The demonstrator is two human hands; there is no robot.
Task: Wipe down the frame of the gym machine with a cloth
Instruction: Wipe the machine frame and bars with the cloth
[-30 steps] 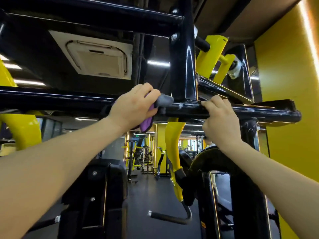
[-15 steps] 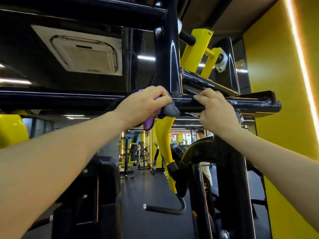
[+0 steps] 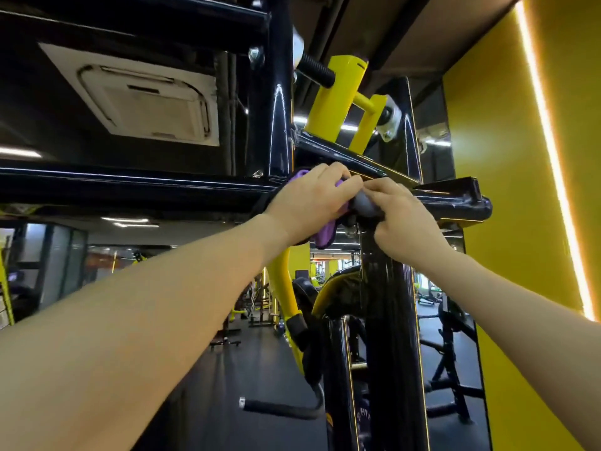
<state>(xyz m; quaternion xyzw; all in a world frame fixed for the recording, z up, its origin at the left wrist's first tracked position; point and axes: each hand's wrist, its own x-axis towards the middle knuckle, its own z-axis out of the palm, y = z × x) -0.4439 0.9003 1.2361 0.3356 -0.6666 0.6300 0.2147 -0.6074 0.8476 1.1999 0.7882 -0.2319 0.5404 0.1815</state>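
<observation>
The gym machine's black frame has a horizontal crossbar [image 3: 130, 187] overhead, joined to a vertical post [image 3: 276, 92] and a lower upright [image 3: 393, 320]. My left hand [image 3: 309, 203] grips a purple and grey cloth [image 3: 327, 234] against the crossbar at the joint. My right hand [image 3: 403, 219] is beside it and pinches the cloth's grey end [image 3: 366, 203] with its fingertips. Most of the cloth is hidden under both hands.
Yellow lever arms [image 3: 338, 99] rise above the joint, and a yellow arm with a black handle [image 3: 279, 408] hangs below. A yellow wall [image 3: 520, 190] with a light strip stands close on the right. Other gym machines fill the room behind.
My left hand has slid the cloth rightward along the crossbar to the joint. My right hand has let go of the bar and now pinches the cloth's grey end.
</observation>
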